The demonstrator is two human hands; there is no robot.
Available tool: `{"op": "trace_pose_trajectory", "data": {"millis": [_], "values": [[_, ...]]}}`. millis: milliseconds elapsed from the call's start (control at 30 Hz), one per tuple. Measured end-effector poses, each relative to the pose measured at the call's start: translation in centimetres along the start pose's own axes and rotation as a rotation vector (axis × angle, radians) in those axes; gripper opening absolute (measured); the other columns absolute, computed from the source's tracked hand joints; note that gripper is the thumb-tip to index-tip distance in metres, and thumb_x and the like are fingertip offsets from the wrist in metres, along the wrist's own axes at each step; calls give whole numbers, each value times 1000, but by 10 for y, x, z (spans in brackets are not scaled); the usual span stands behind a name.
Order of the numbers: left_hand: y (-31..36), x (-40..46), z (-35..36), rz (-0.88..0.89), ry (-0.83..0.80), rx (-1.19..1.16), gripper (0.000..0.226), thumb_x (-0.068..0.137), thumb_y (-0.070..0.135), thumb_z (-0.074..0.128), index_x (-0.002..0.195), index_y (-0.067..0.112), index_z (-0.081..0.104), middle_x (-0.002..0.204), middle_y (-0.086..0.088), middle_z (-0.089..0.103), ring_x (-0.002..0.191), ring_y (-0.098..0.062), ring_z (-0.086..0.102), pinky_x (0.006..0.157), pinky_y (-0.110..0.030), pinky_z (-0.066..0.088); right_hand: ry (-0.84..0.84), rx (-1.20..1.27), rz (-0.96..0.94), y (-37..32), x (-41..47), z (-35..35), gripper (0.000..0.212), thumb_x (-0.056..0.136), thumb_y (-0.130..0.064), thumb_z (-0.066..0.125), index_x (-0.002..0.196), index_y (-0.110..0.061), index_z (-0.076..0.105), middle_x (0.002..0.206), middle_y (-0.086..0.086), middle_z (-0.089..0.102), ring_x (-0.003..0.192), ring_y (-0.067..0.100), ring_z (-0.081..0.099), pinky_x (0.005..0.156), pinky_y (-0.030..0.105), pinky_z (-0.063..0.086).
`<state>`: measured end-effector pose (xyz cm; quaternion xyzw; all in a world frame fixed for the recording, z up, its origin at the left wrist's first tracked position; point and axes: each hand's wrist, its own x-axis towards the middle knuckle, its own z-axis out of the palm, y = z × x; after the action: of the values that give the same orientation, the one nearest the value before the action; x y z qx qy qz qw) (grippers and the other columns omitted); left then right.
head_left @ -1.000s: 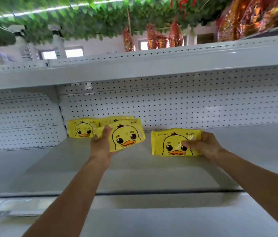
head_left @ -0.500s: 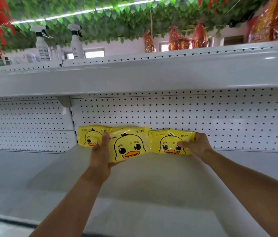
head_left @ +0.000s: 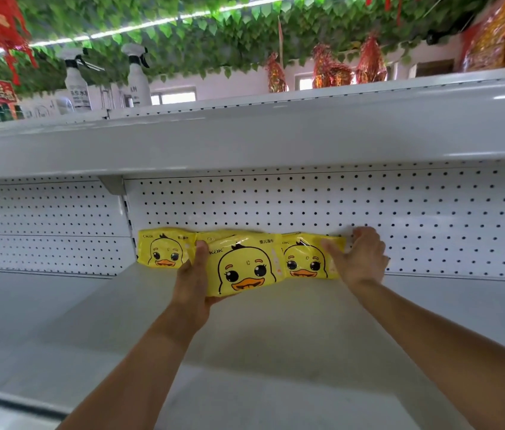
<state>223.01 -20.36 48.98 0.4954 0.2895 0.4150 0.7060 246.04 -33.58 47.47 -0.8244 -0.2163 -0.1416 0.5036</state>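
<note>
Just right of the left hand [head_left: 192,287], the duck pack [head_left: 246,268] that it grips by the left end lies with its long axis sideways, in front of the row. Further right, the right hand [head_left: 362,259], fingers straight, presses the end pack [head_left: 307,259] against the pegboard [head_left: 276,203]. Probably the left hand, being nearer, must push its pack backward.

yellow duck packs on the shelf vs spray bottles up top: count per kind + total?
Yellow duck packs: 4 (one gripped by the left hand, one mostly hidden behind it)
Spray bottles: 2
Total: 6
</note>
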Motion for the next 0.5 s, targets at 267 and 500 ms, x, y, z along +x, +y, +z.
{"op": "trace_pose_trajectory", "data": {"millis": [267,500], "values": [[-17,-20,79,-125,-89,127,41,93,54,51,116,20,50,103,3,61,90,-17,62,72,-36,55,-856,499,-22,-7,-21,-63,19,78,-17,77,96,-13,73,91,-4,76,89,7,71,91,23,51],[-64,2,112,698,-353,954,56,94,39,58,144,27,37,145,6,42,136,-15,35,108,-34,36,-609,362,54,85,20,-120,23,69,-4,81,91,-7,74,86,4,76,82,18,73,76,26,56]]}}
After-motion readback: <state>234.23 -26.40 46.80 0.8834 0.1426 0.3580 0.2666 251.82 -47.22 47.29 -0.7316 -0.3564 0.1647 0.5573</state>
